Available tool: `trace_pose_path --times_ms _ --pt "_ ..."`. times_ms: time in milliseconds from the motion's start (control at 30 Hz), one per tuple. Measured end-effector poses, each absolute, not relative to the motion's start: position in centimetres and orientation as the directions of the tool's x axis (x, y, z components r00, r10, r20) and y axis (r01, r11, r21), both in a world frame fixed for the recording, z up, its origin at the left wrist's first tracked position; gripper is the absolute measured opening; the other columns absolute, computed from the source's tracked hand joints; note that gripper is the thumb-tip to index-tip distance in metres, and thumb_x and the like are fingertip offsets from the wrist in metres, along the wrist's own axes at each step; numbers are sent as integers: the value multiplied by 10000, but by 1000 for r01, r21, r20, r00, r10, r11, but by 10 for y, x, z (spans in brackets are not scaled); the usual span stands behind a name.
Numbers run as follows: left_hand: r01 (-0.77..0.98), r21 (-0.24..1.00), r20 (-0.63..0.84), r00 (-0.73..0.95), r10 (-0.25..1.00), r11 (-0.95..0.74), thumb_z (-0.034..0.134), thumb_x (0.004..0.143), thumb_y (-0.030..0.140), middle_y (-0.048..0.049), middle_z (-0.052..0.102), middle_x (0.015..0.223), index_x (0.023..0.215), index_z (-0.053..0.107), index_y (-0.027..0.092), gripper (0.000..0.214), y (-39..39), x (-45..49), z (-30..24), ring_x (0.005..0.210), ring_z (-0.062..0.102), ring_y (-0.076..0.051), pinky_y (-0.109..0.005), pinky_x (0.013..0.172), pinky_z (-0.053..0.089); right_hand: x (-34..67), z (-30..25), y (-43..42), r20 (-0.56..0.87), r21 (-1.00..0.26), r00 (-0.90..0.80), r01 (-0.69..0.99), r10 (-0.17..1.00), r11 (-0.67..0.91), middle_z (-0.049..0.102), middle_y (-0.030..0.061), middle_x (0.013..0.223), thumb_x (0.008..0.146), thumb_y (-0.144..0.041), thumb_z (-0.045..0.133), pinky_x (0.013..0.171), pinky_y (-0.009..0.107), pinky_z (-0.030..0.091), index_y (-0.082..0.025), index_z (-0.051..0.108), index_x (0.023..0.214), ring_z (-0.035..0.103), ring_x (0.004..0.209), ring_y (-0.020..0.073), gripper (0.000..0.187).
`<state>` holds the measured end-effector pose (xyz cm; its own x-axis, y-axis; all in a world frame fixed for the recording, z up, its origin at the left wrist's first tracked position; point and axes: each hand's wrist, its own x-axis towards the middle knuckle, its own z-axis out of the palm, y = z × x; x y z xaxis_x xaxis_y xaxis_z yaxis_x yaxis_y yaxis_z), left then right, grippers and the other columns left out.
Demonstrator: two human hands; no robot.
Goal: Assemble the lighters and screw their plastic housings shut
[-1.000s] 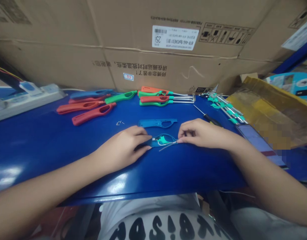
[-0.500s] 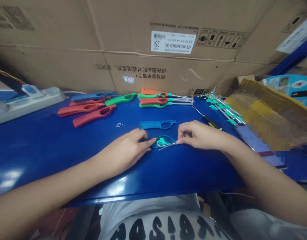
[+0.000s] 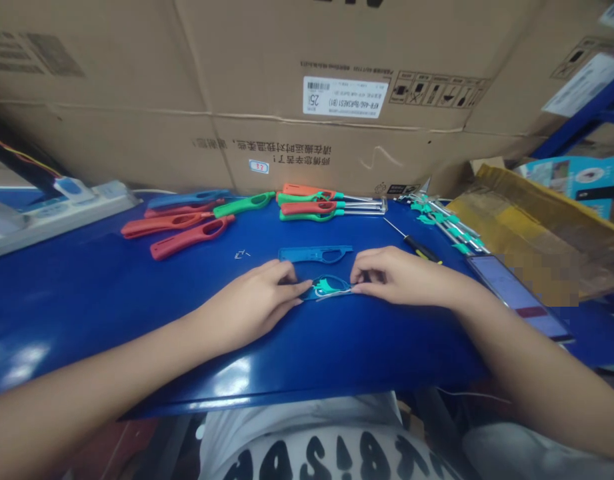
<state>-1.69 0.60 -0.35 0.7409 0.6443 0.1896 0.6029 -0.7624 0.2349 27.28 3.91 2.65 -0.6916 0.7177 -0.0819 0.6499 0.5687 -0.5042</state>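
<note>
A blue lighter shell half (image 3: 331,289) with a teal trigger part and a thin metal wire in it lies on the blue table (image 3: 137,293). My left hand (image 3: 257,303) rests on its left end, fingers curled and pressing it down. My right hand (image 3: 394,275) pinches the right end where the wire sticks out. A second, empty blue shell half (image 3: 314,254) lies just behind them.
Red, blue and green lighter handles (image 3: 187,223) lie at the back left, assembled lighters with metal tubes (image 3: 331,203) at the back centre, teal-tipped metal tubes (image 3: 449,223) and a screwdriver (image 3: 417,245) at the right. A phone (image 3: 517,293) is by my right forearm. Cardboard boxes (image 3: 307,93) wall the back.
The hands have drawn slightly closer together over the shell half, and the wire sticks out less. The camera has tipped a little.
</note>
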Motion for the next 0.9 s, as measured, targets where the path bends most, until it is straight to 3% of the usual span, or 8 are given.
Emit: trace_pose_path --times_ms 167,333,500,633,767,900 --pt "604 193 178 753 633 -773 451 1045 267 -106 628 1134 1413 569 199 392 7 -17 -4 1016 593 -237 -392 912 531 264 20 32 93 -469 -775 519 625 714 664 54 1032 932 -269 652 689 247 454 -192 662 1079 594 781 135 167" --pt "568 122 169 796 581 -814 409 1052 244 -124 618 1243 1447 515 190 413 8 -15 -4 1051 562 -254 -426 945 508 256 3 31 142 -346 -837 458 529 819 647 52 1163 977 -266 580 753 278 467 -237 673 1085 640 887 159 145" --pt "554 72 146 816 559 -829 399 1033 189 -122 584 1316 1496 465 256 473 7 -14 -3 1067 541 -262 -419 911 500 255 3 33 173 -488 -807 428 565 760 660 45 1041 969 -247 597 757 264 463 -202 654 944 628 877 150 77" --pt "552 48 127 823 554 -832 435 980 131 -123 550 1368 1513 445 279 553 6 -15 -3 1100 525 -280 -422 912 491 256 10 35 116 -610 -745 468 656 640 648 6 821 941 -214 621 662 232 443 -179 627 898 574 693 114 56" --pt "550 27 95 830 550 -835 444 953 109 -133 539 1380 1514 448 257 581 5 -15 -1 1117 521 -298 -441 916 491 255 10 36 68 -642 -715 502 696 579 602 -25 710 930 -211 618 594 209 417 -170 630 907 536 608 95 49" --pt "542 3 99 836 540 -840 450 952 103 -135 544 1373 1522 440 263 592 5 -15 -1 1120 526 -304 -443 904 493 255 7 35 93 -617 -741 482 665 623 592 -25 721 917 -212 631 593 207 413 -173 642 909 505 597 87 41"
